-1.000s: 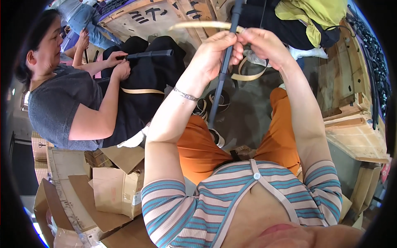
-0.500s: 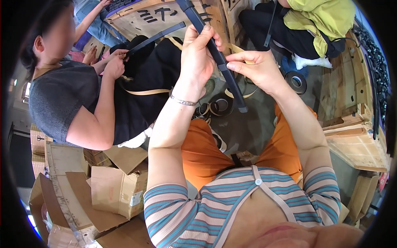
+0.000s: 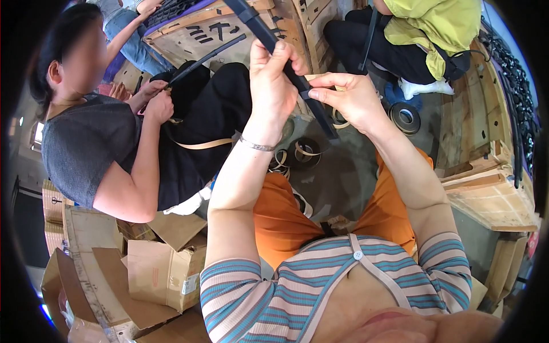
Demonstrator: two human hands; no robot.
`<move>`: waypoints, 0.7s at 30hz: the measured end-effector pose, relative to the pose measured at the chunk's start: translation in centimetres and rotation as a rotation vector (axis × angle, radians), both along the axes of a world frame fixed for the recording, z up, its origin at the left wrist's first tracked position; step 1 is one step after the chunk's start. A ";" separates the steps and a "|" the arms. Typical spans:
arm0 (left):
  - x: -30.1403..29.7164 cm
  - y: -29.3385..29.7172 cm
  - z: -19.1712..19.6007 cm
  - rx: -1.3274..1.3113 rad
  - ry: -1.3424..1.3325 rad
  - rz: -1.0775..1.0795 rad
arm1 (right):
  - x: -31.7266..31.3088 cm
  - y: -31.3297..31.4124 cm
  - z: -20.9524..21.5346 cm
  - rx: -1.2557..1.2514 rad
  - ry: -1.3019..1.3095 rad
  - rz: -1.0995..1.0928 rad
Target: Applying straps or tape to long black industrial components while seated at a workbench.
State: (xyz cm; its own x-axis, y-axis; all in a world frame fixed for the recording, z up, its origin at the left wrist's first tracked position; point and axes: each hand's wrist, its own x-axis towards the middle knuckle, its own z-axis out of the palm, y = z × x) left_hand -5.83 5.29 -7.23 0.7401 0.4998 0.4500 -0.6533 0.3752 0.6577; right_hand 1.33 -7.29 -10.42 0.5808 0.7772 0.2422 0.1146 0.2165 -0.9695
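My left hand (image 3: 274, 80) clamps the dark bar (image 3: 260, 30); my right hand (image 3: 350, 103), grip unclear, seemingly adjusts its edge, needing steadiness next

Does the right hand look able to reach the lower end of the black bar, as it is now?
Probably yes: the right hand is at the black bar, just above its lower end, with nothing visible between.
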 end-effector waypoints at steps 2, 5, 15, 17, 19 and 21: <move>-0.3 0.5 0.4 -0.034 -0.073 -0.134 | -0.3 -0.3 0.5 0.061 -0.033 0.072; -0.5 1.2 0.9 -0.130 -0.121 -0.302 | -0.2 -1.3 1.3 0.115 -0.015 0.167; 0.2 1.3 1.4 -0.315 -0.217 -0.673 | -1.5 -2.2 1.6 0.210 -0.235 -0.004; 0.4 0.6 1.6 -0.140 -0.197 -0.481 | -1.4 -2.1 1.1 0.181 -0.297 -0.086; 0.5 -0.6 2.0 -0.046 -0.170 -0.316 | -1.1 -1.7 0.4 0.293 -0.301 -0.189; 0.6 -1.4 2.1 0.048 -0.146 -0.145 | -1.0 -1.9 0.8 0.248 -0.321 -0.231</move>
State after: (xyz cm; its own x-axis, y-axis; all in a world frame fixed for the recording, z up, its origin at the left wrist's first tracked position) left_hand -5.18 3.86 -5.08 0.7279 0.3681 0.5785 -0.6843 0.4428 0.5794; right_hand 0.38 -9.14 -9.64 0.5970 0.5322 0.6002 0.4729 0.3708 -0.7993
